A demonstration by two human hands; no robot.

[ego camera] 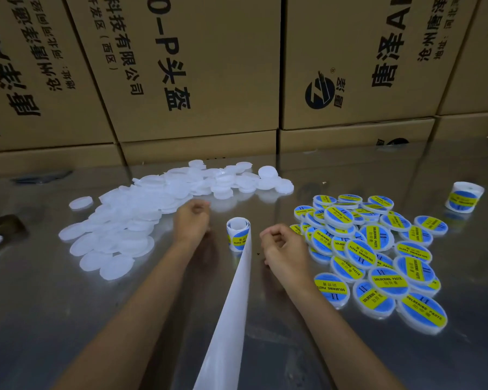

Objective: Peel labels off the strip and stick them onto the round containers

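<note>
Between curled hands, label roll (238, 233) (glossy)

A warehouse packing bench — stacked printed cartons (197, 66) behind a steel worktable (265, 347).

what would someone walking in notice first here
Probably the pile of labelled containers on the right of the steel table, bright blue and yellow, against the heap of plain white containers on the left. Between them stands a label roll, its bare white backing strip trailing toward the camera, with the left hand and right hand curled either side, holding nothing visible.
</note>
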